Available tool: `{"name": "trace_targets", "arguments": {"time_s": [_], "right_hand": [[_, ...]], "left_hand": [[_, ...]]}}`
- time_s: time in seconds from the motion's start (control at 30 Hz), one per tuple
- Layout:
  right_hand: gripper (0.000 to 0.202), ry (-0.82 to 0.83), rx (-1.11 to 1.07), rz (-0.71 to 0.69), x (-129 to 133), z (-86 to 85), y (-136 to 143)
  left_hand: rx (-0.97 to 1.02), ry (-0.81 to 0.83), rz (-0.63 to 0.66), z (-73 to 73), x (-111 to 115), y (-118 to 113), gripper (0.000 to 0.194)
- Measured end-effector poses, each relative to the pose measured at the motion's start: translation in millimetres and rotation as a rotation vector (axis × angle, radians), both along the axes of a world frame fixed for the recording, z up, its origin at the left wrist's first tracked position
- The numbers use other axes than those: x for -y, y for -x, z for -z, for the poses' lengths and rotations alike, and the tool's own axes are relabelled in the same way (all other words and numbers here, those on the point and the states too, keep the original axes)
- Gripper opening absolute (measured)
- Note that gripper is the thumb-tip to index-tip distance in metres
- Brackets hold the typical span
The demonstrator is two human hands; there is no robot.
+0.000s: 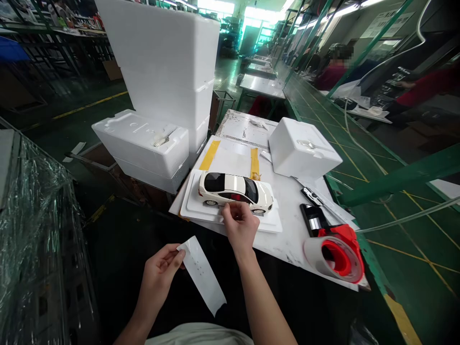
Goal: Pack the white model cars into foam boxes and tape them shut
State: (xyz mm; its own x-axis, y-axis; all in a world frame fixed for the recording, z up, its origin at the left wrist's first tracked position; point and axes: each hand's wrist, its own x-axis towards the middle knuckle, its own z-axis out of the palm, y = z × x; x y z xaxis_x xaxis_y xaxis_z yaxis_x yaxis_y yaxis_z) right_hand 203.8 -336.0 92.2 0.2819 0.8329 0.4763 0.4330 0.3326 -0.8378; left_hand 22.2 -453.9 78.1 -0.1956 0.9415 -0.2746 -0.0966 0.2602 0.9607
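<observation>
A white model car (235, 183) with dark windows and a red interior rests on a white foam tray (196, 211) at the table's near edge. My right hand (241, 225) is at the car's near side, by the door, fingers pinched together; whatever they may hold is too small to make out. Lower left, my left hand (163, 268) pinches the upper end of a white paper strip (203, 275) with small dark marks on it. The strip hangs at a slant in front of the table, its lower end near my lap.
A tape dispenser (334, 256) with a wide roll and a utility knife (312, 196) lie on the right of the table. Behind them stands a white foam box (304, 146). More foam boxes (143, 143) are stacked at left. Plastic-wrapped goods (39, 239) flank the far left.
</observation>
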Motion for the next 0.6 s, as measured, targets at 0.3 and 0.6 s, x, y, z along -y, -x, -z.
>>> {"name": "trace_targets", "arguments": {"time_s": [0.3, 0.6], "right_hand": [[0.033, 0.073, -0.081, -0.002, 2, 1.7, -6], [0.035, -0.006, -0.053, -0.044, 20, 3.0, -14]], "left_hand": [[0.002, 0.018, -0.017, 3.1, 3, 4, 0.037], [-0.008, 0.008, -0.098, 1.5, 4, 1, 0.034]]}}
